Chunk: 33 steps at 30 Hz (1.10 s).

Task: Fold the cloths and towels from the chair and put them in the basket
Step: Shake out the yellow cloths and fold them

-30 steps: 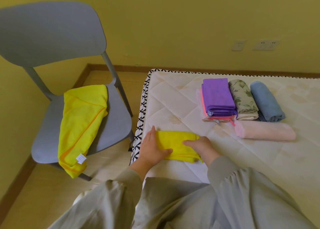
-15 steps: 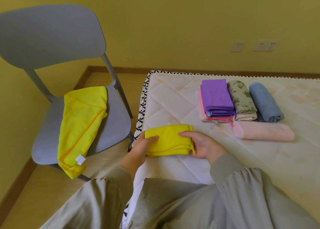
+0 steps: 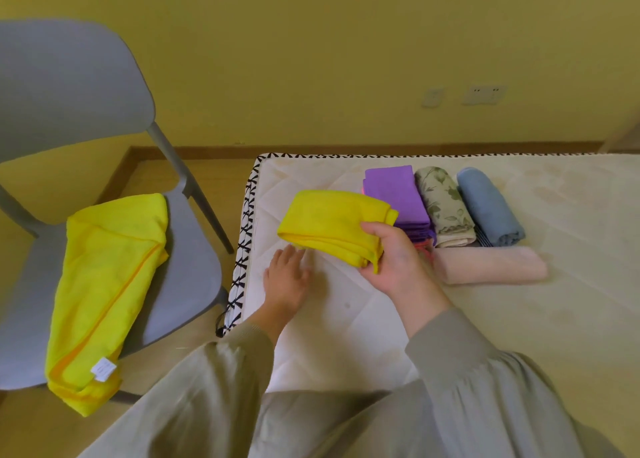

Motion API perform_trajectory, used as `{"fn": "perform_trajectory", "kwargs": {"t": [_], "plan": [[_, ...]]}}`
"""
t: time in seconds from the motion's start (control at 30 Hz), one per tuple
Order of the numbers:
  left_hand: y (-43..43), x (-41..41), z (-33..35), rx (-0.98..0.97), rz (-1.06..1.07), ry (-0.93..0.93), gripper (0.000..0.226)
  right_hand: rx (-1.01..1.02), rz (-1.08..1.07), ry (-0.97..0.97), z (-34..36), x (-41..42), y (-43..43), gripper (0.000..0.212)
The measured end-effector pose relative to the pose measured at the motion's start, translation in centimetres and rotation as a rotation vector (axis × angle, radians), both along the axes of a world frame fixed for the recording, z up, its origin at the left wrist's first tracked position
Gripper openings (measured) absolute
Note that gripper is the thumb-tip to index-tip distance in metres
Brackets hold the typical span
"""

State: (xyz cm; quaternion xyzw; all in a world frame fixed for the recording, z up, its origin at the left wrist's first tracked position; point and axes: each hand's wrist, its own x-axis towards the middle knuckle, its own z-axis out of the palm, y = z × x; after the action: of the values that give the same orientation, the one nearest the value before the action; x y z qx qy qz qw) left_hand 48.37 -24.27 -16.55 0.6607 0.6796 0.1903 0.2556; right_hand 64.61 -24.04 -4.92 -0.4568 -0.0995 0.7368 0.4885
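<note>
**Chair, far left.** One yellow towel (image 3: 104,284) lies on the seat of the grey chair (image 3: 69,87). It is loosely doubled, with one end hanging over the front edge and its label showing. Not yet folded. No other item is visible on the chair.

**Left hand.** The left hand (image 3: 287,277) is near the left edge of the bed (image 3: 346,319), fingers straight and spread, holding nothing. Whether it touches the mattress or is just above it cannot be told.

**Item in hand.** The folded yellow cloth (image 3: 332,225) is raised clear of the mattress. The right hand (image 3: 391,260) grips it at its right end, thumb on top and fingers curled beneath. The folds appear complete; the free end droops slightly.

**Finished items, right.** Four lie together on the bed:
- a purple cloth stack (image 3: 394,194), with a coral edge showing below it
- a floral towel (image 3: 443,205), touching the stack
- a blue towel (image 3: 488,208), rolled or folded thick, beside the floral one
- a pink towel (image 3: 488,265), lying crosswise in front of them

**Basket.** Not in view.

**Assessment.** Folding is judged mostly done. One piece is held ready to set down, and one is left on the chair. As far as can be seen, nothing has gone into a basket. The whole transfer step therefore appears outstanding.
</note>
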Motion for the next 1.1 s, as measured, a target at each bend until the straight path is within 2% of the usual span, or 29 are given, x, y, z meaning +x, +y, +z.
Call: {"fn": "perform_trajectory", "kwargs": {"t": [0.07,0.17,0.23,0.33,0.4,0.43,0.5,0.53,0.57,0.6,0.67,0.83,0.93,1.03,1.1], "plan": [[0.2,0.7,-1.1,-0.095,-0.052,0.167,0.055,0.021,-0.067,-0.049,0.9,0.3,0.7,0.015],[0.2,1.0,-2.5,-0.086,-0.088,0.308,0.063,0.107,-0.191,-0.342,2.5,1.8,2.7,0.008],[0.0,1.1,-3.1,-0.046,-0.105,0.366,0.066,0.267,-0.304,-0.688,3.3,3.3,4.5,0.005],[-0.3,0.9,-3.7,0.038,-0.155,0.457,0.070,0.602,-0.335,-1.302,3.3,5.9,6.7,0.021],[0.1,0.8,-3.7,0.075,-0.197,0.482,0.071,0.847,-0.215,-1.665,2.4,7.6,7.8,0.042],[0.3,0.8,-3.7,0.081,-0.215,0.492,0.071,0.928,-0.088,-1.847,1.6,8.4,8.4,0.050],[0.4,0.9,-3.6,0.089,-0.232,0.502,0.070,0.928,0.322,-2.139,-0.6,9.8,8.8,0.061],[0.4,0.9,-3.5,0.090,-0.234,0.502,0.070,0.885,0.540,-2.223,-2.0,10.2,8.6,0.065],[0.3,1.0,-3.4,0.091,-0.235,0.495,0.069,0.847,0.705,-2.272,-3.3,10.5,8.2,0.066],[0.2,1.0,-3.4,0.090,-0.234,0.488,0.069,0.833,0.782,-2.284,-4.4,10.8,7.7,0.066],[0.3,0.9,-3.4,0.091,-0.232,0.484,0.069,0.846,0.725,-2.257,-5.2,10.9,7.2,0.066],[0.4,0.8,-3.6,0.101,-0.226,0.476,0.069,0.886,0.374,-2.127,-3.3,9.9,7.8,0.068],[0.4,0.8,-3.7,0.102,-0.224,0.480,0.069,0.952,0.281,-2.148,-1.9,9.7,8.3,0.067],[0.3,0.8,-3.7,0.112,-0.223,0.462,0.069,1.123,0.271,-2.283,-2.1,9.8,8.4,0.058],[0.3,0.8,-3.8,0.119,-0.223,0.464,0.068,1.153,0.483,-2.332,-3.2,10.0,8.2,0.059]]}}
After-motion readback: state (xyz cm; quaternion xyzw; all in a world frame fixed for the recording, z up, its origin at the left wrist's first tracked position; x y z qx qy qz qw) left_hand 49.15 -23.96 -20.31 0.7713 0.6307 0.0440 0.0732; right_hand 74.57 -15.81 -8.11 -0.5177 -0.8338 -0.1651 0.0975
